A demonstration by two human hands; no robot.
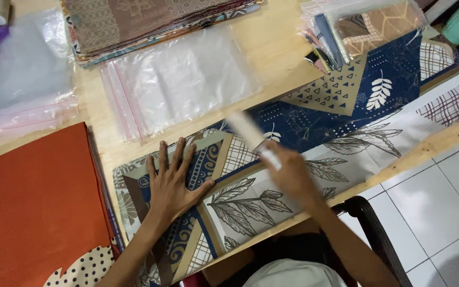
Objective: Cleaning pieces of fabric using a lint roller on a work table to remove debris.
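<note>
Head view: your left hand (pixel 173 180) lies flat, fingers spread, palm down on the patterned cloth (pixel 346 122), near its left end. It presses, grips nothing.

Your right hand (pixel 288 172) is over the middle of the same cloth, closed around a pale flat stick (pixel 251 135) (ruler or card, too motion-blurred to tell). The stick angles up and left from the fist, above the cloth; can't tell if it touches.

The cloth is a long folded strip, blue, beige and grey with leaf and grid prints, running diagonally along the near edge of the wooden table (pixel 277 48), lower left to upper right.

Just above your left hand: a stack of clear zip bags (pixel 181 79), touching the cloth's upper edge. Behind those, a pile of folded brown fabrics (pixel 134 21). Top right, bagged fabrics (pixel 367 26). Left of the cloth, an orange sheet (pixel 33 207), with a polka-dot piece (pixel 83 268) at its lower corner. More clear plastic (pixel 22 74) far left. White floor tiles (pixel 442 212) and a dark chair arm (pixel 370 223) to your right.
</note>
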